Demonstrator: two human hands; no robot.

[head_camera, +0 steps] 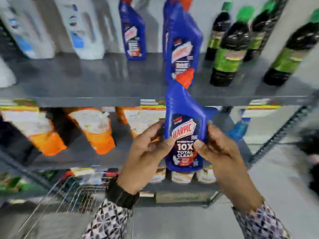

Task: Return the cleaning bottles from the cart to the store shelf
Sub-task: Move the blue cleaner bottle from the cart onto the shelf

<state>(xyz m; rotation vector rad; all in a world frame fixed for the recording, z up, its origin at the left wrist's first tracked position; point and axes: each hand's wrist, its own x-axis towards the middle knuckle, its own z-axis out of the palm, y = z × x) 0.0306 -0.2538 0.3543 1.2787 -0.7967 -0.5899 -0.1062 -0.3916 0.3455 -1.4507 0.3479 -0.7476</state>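
Note:
I hold a blue Harpic bottle (pixel 185 118) with a red cap upright in front of the shelving, label facing me. My left hand (pixel 146 156) grips its left side and my right hand (pixel 222 152) grips its right side, thumbs on the label. Its cap reaches just above the front edge of the grey shelf (pixel 86 78). On that shelf stand two more blue Harpic bottles: one (pixel 183 44) right behind the held bottle, another (pixel 133 31) further left. The wire cart (pixel 69 195) is at the lower left, its contents blurred.
White bottles (pixel 82 28) stand at the shelf's left, dark bottles with green labels (pixel 227 54) at its right. Orange pouches (pixel 96 130) fill the shelf below. A dark upright shelf post (pixel 279 131) runs along the right. Grey floor lies beneath.

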